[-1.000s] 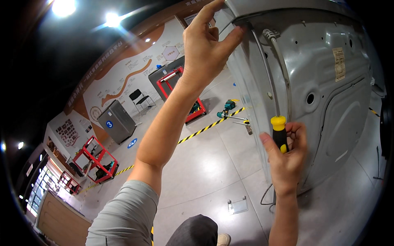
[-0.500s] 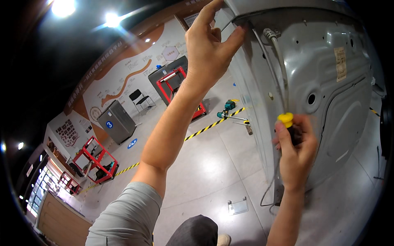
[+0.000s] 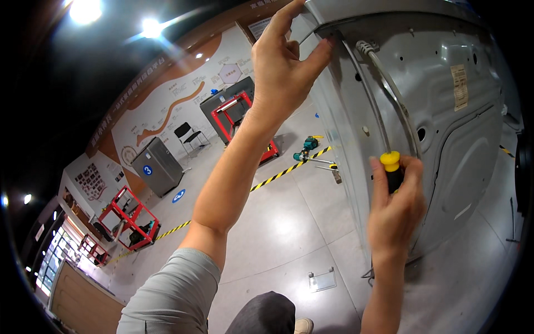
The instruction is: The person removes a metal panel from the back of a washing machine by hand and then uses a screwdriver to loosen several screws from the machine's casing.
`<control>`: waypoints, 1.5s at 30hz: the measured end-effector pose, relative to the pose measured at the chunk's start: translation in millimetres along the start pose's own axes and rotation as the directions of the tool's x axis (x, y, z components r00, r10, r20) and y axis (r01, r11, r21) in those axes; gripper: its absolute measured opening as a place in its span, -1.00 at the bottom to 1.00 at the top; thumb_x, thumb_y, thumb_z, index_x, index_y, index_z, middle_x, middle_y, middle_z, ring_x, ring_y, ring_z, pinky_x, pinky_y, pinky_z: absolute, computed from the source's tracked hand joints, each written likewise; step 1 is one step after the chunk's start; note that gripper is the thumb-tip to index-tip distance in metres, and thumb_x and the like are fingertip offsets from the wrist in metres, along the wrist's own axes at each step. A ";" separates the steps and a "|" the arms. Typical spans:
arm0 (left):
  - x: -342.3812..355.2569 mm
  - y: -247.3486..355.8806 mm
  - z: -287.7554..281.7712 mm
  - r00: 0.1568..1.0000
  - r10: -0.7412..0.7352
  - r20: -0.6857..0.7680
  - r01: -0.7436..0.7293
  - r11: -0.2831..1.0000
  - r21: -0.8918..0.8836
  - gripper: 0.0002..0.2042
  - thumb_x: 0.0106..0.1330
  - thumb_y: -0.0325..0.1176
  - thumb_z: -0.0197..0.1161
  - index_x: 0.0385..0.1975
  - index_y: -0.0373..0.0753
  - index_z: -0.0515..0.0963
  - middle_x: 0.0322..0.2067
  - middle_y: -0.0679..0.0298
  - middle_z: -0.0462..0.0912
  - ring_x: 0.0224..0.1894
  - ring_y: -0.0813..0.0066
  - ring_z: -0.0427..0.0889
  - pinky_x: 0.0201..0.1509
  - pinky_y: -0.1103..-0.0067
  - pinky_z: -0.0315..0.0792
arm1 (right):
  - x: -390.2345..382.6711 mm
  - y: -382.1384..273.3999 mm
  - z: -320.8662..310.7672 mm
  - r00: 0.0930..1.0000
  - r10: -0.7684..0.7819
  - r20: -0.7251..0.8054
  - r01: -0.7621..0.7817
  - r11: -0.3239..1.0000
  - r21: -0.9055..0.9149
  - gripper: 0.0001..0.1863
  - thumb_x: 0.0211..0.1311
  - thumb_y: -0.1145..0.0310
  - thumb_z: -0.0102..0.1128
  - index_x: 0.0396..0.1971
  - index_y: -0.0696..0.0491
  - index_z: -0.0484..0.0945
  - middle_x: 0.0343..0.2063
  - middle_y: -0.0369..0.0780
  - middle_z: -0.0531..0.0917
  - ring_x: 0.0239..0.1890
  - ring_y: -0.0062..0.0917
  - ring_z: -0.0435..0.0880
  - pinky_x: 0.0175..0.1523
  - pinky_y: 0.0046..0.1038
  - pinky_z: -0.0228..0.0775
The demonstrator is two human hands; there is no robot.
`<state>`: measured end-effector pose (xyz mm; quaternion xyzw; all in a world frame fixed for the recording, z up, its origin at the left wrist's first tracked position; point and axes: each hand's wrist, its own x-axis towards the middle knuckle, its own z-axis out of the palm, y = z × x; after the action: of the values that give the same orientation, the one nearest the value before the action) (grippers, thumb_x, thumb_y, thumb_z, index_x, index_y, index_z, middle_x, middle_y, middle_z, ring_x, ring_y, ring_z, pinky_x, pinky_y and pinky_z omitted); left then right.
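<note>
A long-shafted screwdriver with a yellow and black handle is in my right hand, fingers closed round the handle. Its metal shaft runs upward along the grey metal back panel of a large appliance. The shaft's top end reaches beneath the overhanging top cover; the tip itself is hard to make out. My left hand grips the corner of that cover, thumb below near the shaft's upper end, forefinger up along the edge. A grey power cord hangs from the panel beside the shaft and passes behind my right hand.
On the floor to the left lie a green power drill and a small clear-and-metal piece. Yellow-black tape crosses the floor. Further off stand red carts, a black chair and a grey cabinet-like appliance.
My right hand has shifted slightly and its grip on the screwdriver has turned. The power cord has swung to the right, away from the shaft. My left hand stays at the corner.
</note>
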<state>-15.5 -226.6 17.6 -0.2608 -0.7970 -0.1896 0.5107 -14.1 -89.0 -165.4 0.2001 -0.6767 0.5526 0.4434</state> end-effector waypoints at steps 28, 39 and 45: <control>-51.6 47.3 30.2 0.789 -0.489 0.371 0.594 0.760 -0.262 -0.73 0.37 -0.29 0.16 -0.32 -0.44 0.57 -0.64 0.30 0.57 -0.70 0.84 0.25 -0.66 0.80 0.06 | 14.5 -10.4 -22.9 0.842 0.294 0.452 -0.520 0.664 0.537 -0.78 0.18 0.36 0.28 -0.38 0.20 0.48 -0.62 -0.31 0.50 -0.58 -0.75 0.39 -0.46 -0.65 0.27; -49.6 40.0 37.2 0.787 -0.489 0.376 0.611 0.705 -0.361 -0.74 0.37 -0.28 0.15 -0.31 -0.43 0.56 -0.66 0.32 0.56 -0.74 0.87 0.08 -0.70 0.77 -0.10 | -46.3 28.3 -10.3 0.978 0.195 0.071 -0.201 0.802 0.562 -0.55 0.11 0.49 0.30 0.00 0.22 0.38 -0.15 -0.14 0.37 -0.18 -0.42 0.54 -0.03 -0.32 0.46; -47.4 37.0 36.0 0.800 -0.442 0.405 0.588 0.715 -0.380 -0.71 0.41 -0.24 0.09 -0.29 -0.40 0.57 -0.65 0.32 0.58 -0.74 0.86 0.06 -0.70 0.77 -0.09 | -28.0 33.6 -30.5 0.725 0.375 0.578 -0.616 -0.022 0.787 -0.66 0.42 0.19 -0.06 -0.01 0.13 0.39 -0.21 -0.20 0.58 -0.29 -0.58 0.57 -0.25 -0.62 0.47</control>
<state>-2.5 -187.3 -39.0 -0.1701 -0.8282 -0.4804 0.2333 -13.4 -56.5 -207.7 0.2248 -0.2413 0.9406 -0.0808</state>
